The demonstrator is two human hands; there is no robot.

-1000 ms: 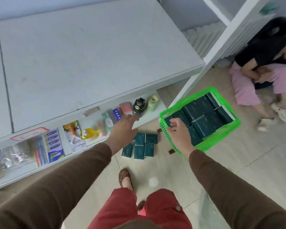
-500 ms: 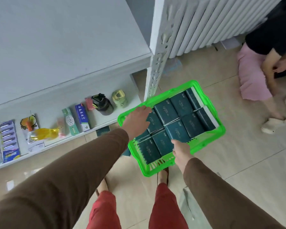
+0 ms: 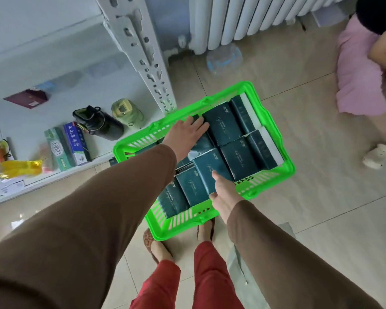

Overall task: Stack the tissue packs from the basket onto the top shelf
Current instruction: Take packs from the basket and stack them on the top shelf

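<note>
Your left hand (image 3: 186, 135) lies flat, fingers spread, on tissue packs (image 3: 223, 127) in the green basket (image 3: 285, 168); right hand (image 3: 223, 192) grips its near rim; basket looks full, so stacking barely begun.

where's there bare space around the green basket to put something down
Bare floor tiles lie right of the green basket, toward the radiator. The basket is packed with tissue packs; the low shelf is crowded.

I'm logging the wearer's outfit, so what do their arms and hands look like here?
Both arms wear long, plain brown sleeves reaching the wrists. The left hand and right hand are bare: no gloves, rings, watch or markings visible.
</note>
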